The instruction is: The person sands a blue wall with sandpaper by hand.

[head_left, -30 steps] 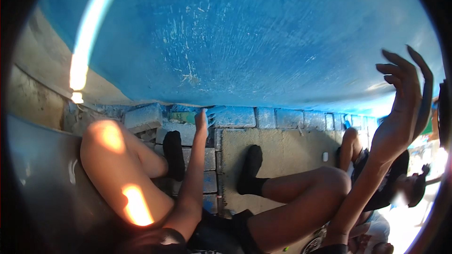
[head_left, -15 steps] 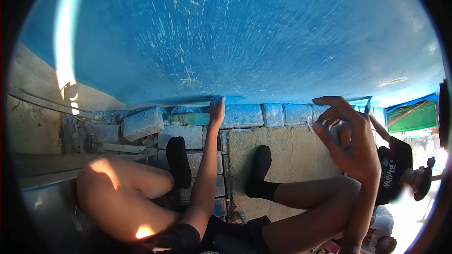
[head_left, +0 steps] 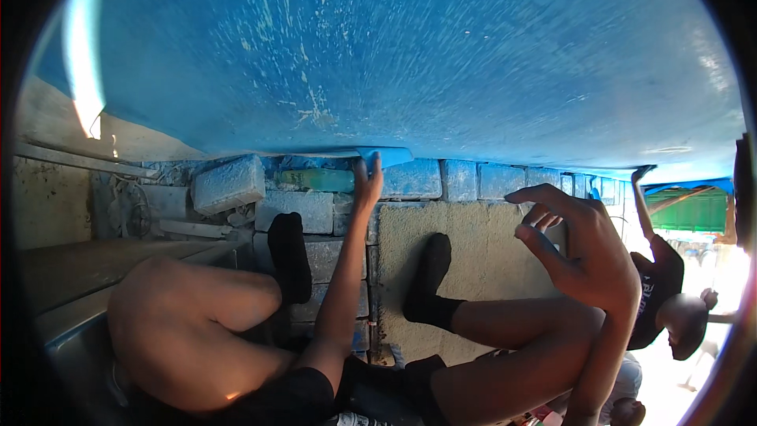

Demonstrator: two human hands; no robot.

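Observation:
A large blue painted surface [head_left: 441,55], marked with whitish streaks and scratches, fills the upper view. At its lower edge my left hand [head_left: 368,181] grips a thin, flat blue sheet [head_left: 390,156], its face partly turned toward me; whether the sheet touches the surface I cannot tell. My right hand [head_left: 583,248] is raised in front of my right knee, its fingers curved and apart with nothing between them.
Grey-blue blocks [head_left: 406,180], a loose block [head_left: 229,184] and a greenish bottle-like thing [head_left: 318,180] lie below the surface. My sock-clad foot [head_left: 430,268] rests on a beige mat [head_left: 497,244]. At right, a person in black [head_left: 658,292] reaches up to the blue surface.
The blue sheet has tilted, so more of its face shows at my left hand. My right hand stays raised. The other person's arm is now higher and straighter.

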